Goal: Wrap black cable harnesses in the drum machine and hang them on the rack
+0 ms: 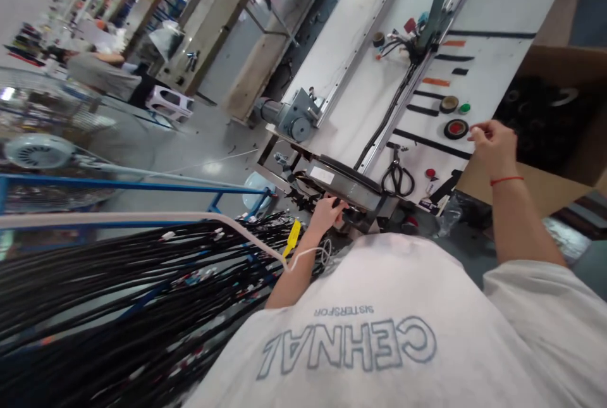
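My right hand (496,145), a red string round its wrist, is above the table's right edge. Its thumb and fingertips are pinched together beside a black tape roll (456,129) with a red centre; anything between them is too small to make out. At the near end of the conveyor, my left hand (328,213) has its fingers curled in by a dark part under the belt roller (351,174). What it grips is hidden. Black-handled scissors (397,177) lie between the two hands. Near the tape roll are a tan tape roll (448,104) and a green button (465,107).
A cardboard box (564,174) of dark items stands to the right. Many black cables (142,281) hang on a blue rack (142,183) at left. A motor (289,118) juts from the conveyor (379,85). Another person (102,69) sits in the background beyond a fan (40,150).
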Available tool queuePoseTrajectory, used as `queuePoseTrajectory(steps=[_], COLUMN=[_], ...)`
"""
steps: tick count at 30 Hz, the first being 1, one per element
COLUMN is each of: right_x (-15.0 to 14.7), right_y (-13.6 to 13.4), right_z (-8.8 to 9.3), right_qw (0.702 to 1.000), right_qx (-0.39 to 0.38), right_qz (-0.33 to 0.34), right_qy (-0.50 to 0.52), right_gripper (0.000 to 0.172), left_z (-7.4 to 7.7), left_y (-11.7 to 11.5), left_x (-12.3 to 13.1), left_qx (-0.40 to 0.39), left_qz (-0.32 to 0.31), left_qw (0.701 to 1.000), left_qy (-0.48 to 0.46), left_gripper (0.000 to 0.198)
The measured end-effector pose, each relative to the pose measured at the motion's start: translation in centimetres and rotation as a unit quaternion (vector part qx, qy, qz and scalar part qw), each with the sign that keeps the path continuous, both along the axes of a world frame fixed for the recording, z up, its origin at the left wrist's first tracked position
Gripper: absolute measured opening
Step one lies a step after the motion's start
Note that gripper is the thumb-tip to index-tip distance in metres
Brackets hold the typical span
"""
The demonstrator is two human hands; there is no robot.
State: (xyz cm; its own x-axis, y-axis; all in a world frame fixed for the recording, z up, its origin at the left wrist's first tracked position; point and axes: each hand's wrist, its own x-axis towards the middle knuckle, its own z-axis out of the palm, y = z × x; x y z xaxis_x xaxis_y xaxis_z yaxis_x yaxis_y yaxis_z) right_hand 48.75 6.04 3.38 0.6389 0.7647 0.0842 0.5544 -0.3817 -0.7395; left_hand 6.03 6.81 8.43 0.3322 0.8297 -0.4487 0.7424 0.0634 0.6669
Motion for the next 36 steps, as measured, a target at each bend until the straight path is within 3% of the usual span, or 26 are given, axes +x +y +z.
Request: queuePoseTrajectory(steps=[2,4,7,9,11,13,16,19,22,24,26,28,30,32,34,36], right_x=[0.3,0.9,2.1,2.5,2.4,1.9,1.0,0.6,0.7,0.8,0.8,0.7,0.5,0.5,0.6,0.7], right_y=[1.0,2.3,4.8,6.3,7.4,8.0,8.0,7.6,7.5,7.5,7.5,7.5,7.4,7.4,7.4,7.5], right_z=[0.8,1.4,1.5,1.3,1.2,1.3,1.5,1.5,1.3,1.3,1.5,1.7,1.8,1.7,1.5,1.4], right_qw=[1.0,0.998,0.988,0.976,0.956,0.934,0.92,0.922,0.924,0.924,0.926,0.927,0.927,0.928,0.93,0.931], right_qx=[-0.016,-0.03,-0.076,-0.15,-0.245,-0.317,-0.353,-0.351,-0.35,-0.352,-0.351,-0.351,-0.354,-0.354,-0.349,-0.346], right_qz=[0.02,0.031,0.057,0.067,0.068,0.068,0.07,0.065,0.061,0.063,0.062,0.06,0.058,0.057,0.053,0.053], right_qy=[-0.007,-0.048,-0.119,-0.139,-0.144,-0.152,-0.156,-0.15,-0.144,-0.134,-0.124,-0.115,-0.107,-0.103,-0.105,-0.106], right_gripper=[0.023,0.021,0.023,0.032,0.042,0.049,0.057,0.063,0.064,0.064,0.065,0.067,0.068,0.068,0.067,0.068], left_z=[-0.2,-0.8,-2.6,-4.2,-5.9,-7.5,-8.6,-7.5,-4.5,-2.4,-0.9,-0.5,-0.9,-1.8,-2.7,-3.2], left_y=[-0.7,-1.8,-3.5,-4.5,-5.4,-6.1,-6.8,-7.2,-7.6,-8.0,-8.5,-9.0,-9.5,-10.2,-10.6,-10.8], left_x=[-0.1,-0.3,-0.8,-1.1,-1.3,-1.6,-2.1,-3.2,-5.3,-7.0,-8.4,-9.4,-9.9,-10.0,-9.8,-9.5], left_qx=[0.1,0.178,0.267,0.3,0.282,0.208,0.081,0.022,-0.042,-0.129,-0.247,-0.301,-0.256,-0.172,-0.117,-0.087], left_qz=[0.021,0.056,0.081,0.123,0.184,0.225,0.227,0.197,0.185,0.172,0.095,0.005,0.003,0.079,0.147,0.175], left_qw=[0.989,0.973,0.959,0.946,0.941,0.951,0.969,0.977,0.973,0.956,0.937,0.935,0.958,0.974,0.972,0.968], left_qy=[0.109,0.135,0.046,-0.012,-0.041,-0.046,-0.059,-0.081,-0.132,-0.2,-0.229,-0.186,-0.132,-0.122,-0.141,-0.155], left_gripper=[0.022,0.024,0.033,0.037,0.039,0.035,0.035,0.041,0.047,0.054,0.058,0.054,0.049,0.048,0.051,0.054])
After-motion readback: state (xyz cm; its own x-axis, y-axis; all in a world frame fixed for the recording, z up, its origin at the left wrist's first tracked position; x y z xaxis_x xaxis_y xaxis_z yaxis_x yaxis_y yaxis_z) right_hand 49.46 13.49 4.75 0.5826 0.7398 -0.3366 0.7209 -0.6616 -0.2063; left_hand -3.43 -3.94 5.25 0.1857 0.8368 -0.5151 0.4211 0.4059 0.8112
